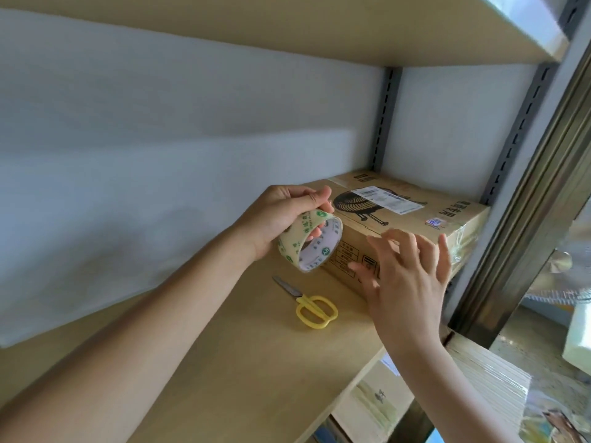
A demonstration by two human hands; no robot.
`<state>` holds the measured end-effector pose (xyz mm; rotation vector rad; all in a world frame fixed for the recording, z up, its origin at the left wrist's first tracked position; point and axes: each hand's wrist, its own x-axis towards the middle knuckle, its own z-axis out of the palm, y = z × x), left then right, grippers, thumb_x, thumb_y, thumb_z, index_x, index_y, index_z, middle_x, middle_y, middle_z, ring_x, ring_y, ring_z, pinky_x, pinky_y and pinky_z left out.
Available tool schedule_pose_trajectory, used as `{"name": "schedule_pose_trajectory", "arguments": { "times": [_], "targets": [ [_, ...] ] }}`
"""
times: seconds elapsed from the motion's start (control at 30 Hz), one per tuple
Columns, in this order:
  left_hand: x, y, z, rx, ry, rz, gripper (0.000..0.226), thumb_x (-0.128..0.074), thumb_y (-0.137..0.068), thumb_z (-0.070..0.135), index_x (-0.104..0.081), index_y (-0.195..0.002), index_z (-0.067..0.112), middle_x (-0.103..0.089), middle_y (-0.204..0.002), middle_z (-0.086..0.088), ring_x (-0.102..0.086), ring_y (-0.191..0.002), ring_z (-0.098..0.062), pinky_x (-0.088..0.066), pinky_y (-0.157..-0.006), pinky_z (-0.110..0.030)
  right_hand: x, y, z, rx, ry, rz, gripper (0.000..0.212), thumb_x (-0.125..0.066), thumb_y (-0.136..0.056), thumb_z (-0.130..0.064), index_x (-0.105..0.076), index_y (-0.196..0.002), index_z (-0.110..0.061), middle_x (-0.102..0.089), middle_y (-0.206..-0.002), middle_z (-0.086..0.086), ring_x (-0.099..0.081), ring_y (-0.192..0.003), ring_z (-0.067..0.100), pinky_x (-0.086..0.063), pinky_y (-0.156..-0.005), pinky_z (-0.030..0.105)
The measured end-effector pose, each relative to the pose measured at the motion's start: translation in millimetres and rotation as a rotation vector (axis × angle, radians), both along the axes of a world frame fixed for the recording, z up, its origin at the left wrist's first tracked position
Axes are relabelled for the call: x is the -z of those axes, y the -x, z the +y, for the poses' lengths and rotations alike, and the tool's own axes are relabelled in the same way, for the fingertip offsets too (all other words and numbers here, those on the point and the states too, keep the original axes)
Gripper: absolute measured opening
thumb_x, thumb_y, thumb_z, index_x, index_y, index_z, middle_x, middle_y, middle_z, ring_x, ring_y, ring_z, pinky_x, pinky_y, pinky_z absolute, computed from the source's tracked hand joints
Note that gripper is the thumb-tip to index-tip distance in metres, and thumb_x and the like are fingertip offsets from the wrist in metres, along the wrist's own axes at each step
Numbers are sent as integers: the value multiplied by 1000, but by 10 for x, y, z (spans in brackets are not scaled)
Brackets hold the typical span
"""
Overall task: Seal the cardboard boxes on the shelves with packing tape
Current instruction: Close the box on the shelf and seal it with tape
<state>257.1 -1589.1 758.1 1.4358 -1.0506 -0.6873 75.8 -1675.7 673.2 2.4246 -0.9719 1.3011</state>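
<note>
A cardboard box (412,215) with a fan drawing and a white shipping label lies on the tan shelf (240,346), pushed into the right corner. My left hand (281,212) grips a roll of packing tape (308,243) with green print, held just left of the box's near corner. My right hand (406,276) is spread in front of the box's near side, fingers straight and blurred; whether they touch the box I cannot tell. The box's right end shows clear tape.
Yellow-handled scissors (308,303) lie closed on the shelf in front of the box. A grey slotted upright (385,119) stands behind the box, another upright (524,129) to the right. Another shelf board (287,30) runs overhead. More boxes (374,407) sit on the level below.
</note>
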Motion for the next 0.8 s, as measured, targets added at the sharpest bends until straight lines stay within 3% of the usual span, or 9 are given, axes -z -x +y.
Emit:
{"name": "schedule_pose_trajectory", "arguments": {
  "times": [0.07,0.17,0.23,0.3,0.47,0.53,0.63,0.73,0.8],
  "targets": [
    [-57,89,11,7,-1,-14,27,-60,-94,36,-75,-92,13,-74,-86,0,-66,-71,-9,-51,-66,-25,-100,-43,114,-232,-97,-177,44,-56,-94,-50,-62,-120,-15,-53,-130,1,-46,-125,24,-25,-118,49],
    [-164,228,112,111,-16,61,18,-63,-93,24,-74,-105,17,-72,-97,-3,-67,-86,-13,-53,-72,-27,-256,-197,303,-649,-376,-334,75,-58,-87,-60,-38,-144,-16,-40,-144,-4,-36,-136,9,-34,-113,30],
    [-194,328,219,41,-30,49,14,-68,-90,22,-75,-102,19,-70,-95,1,-64,-87,-10,-47,-77,-26,-293,-281,344,-803,-537,-382,86,-67,-80,-55,-30,-148,-18,-38,-141,-7,-35,-135,1,-34,-109,16],
    [-150,413,355,-126,-47,34,11,-72,-87,26,-75,-94,18,-71,-85,6,-63,-78,-3,-44,-75,-23,-287,-320,369,-897,-652,-368,82,-73,-76,-51,-37,-143,-22,-42,-132,-10,-40,-128,-2,-38,-102,13],
    [160,602,755,-484,20,130,11,-81,-77,24,-81,-85,16,-71,-103,5,-67,-104,-13,-49,-102,-36,-281,-156,651,-938,-775,-91,45,-60,-73,-72,-52,-104,-40,-53,-100,-19,-53,-100,1,-46,-78,17],
    [267,802,936,-571,88,142,12,-82,-75,21,-82,-84,14,-64,-107,9,-66,-101,-8,-52,-94,-28,-307,78,777,-960,-877,-6,52,-54,-69,-81,-57,-94,-35,-56,-93,-14,-56,-92,4,-51,-75,24],
    [457,1236,1189,-613,138,-30,10,-85,-71,24,-82,-79,19,-62,-106,7,-63,-102,-6,-52,-92,-24,-287,522,920,-972,-1001,155,65,-45,-61,-90,-57,-90,-33,-56,-94,-13,-55,-87,0,-50,-73,21],
    [769,1536,1327,-630,75,9,11,-87,-68,30,-81,-73,23,-65,-106,9,-63,-109,-9,-50,-98,-31,-191,789,978,-935,-1066,401,70,-39,-56,-91,-55,-92,-34,-55,-94,-14,-53,-87,-3,-46,-72,16],
    [988,1618,1349,-722,-4,-26,15,-90,-64,35,-81,-72,26,-65,-103,13,-62,-105,-3,-48,-95,-27,-99,826,965,-892,-1084,526,65,-37,-55,-90,-49,-82,-32,-51,-86,-13,-48,-78,-2,-39,-64,14]
  ]
}}
